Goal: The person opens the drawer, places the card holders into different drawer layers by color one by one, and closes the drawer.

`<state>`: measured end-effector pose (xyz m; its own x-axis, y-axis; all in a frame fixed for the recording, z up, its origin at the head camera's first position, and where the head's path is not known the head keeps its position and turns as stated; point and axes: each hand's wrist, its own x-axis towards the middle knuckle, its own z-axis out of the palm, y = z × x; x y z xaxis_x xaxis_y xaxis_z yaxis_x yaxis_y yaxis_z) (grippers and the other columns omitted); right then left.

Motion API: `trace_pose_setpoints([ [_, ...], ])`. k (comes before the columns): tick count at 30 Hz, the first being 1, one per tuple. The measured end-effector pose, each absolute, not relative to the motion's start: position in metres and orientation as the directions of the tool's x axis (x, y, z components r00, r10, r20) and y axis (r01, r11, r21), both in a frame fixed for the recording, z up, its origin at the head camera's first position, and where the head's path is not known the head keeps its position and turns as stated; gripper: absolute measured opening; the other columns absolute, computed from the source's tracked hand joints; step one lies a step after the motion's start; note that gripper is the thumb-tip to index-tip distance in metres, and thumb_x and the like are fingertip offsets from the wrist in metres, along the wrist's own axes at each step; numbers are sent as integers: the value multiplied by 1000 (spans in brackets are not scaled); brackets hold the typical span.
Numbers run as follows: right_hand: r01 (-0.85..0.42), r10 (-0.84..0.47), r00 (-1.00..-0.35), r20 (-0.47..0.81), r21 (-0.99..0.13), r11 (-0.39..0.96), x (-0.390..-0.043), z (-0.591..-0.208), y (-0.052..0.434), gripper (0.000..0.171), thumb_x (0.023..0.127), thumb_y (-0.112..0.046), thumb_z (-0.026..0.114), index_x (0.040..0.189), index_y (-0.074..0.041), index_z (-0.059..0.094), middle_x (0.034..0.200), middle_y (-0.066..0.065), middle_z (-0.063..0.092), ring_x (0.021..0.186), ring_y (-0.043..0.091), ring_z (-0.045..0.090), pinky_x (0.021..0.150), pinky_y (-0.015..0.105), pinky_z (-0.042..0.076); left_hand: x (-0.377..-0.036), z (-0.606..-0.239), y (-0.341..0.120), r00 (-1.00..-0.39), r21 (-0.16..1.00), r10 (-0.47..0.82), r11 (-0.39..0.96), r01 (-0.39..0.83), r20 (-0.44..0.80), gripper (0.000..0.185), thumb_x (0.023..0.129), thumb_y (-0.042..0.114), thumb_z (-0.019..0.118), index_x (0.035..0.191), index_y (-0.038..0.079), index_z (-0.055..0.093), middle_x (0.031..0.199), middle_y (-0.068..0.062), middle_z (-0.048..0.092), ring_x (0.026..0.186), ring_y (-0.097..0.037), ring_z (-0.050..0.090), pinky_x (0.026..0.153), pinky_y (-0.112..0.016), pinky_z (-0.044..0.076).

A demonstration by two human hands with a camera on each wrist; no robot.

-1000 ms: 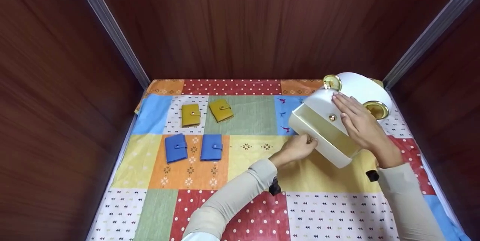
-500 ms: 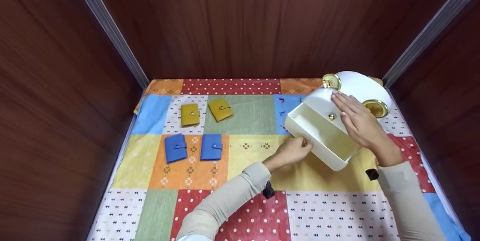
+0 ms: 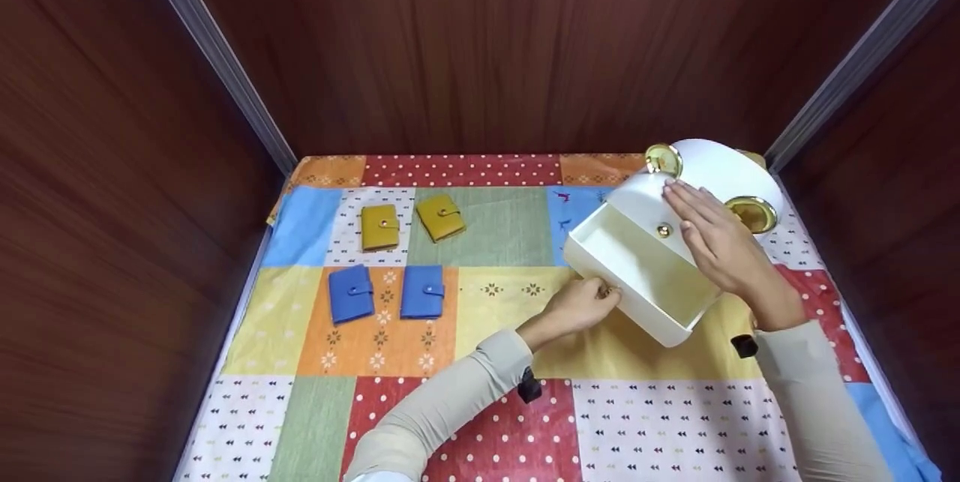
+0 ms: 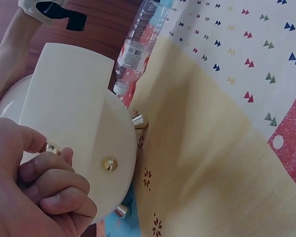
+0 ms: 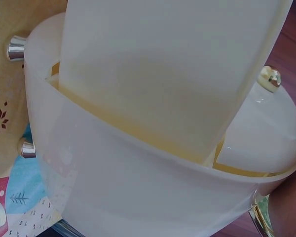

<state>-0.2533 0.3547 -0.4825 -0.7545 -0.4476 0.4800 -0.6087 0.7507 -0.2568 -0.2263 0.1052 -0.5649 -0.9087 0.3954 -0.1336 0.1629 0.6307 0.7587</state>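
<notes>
Head view: on the patchwork tablecloth [image 3: 390, 347], walled by dark wood panels [image 3: 480, 47], the left hand [image 3: 581, 306] pinches the drawer's gold knob while the right hand [image 3: 712, 242] lies flat atop the white organizer box [image 3: 679, 235], back right. Left wrist view: fingers curl round the knob [image 4: 53, 148]; a plastic bottle [image 4: 138, 44] lies behind. Right wrist view: the drawer [image 5: 163, 74] stands pulled out.

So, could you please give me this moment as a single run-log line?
left hand: pinches drawer knob | right hand: flat on white box | drawer: pulled out, empty | four wallets: untouched
</notes>
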Motion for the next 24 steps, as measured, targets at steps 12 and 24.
trace_pose_setpoints([
  [12, -608, -442, -754, 486, -261, 750, -254, -482, 353, 49, 110, -8, 44, 159, -6, 48, 166, 16, 46, 155, 38, 42, 135, 32, 14, -223, -566, 96, -909, 782, 395, 604, 151, -130, 33, 108, 43, 56, 82, 21, 59, 66, 10, 49, 56, -6, 45, 50, -21, 37],
  [24, -612, -447, -750, 488, -257, 748, -254, -483, 354, 49, 110, -8, 45, 158, -6, 49, 165, 16, 47, 155, 36, 42, 135, 31, 14, -220, -570, 91, -911, 810, 391, 572, 129, -131, 31, 107, 43, 56, 84, 22, 60, 68, 10, 52, 58, -6, 48, 52, -21, 39],
])
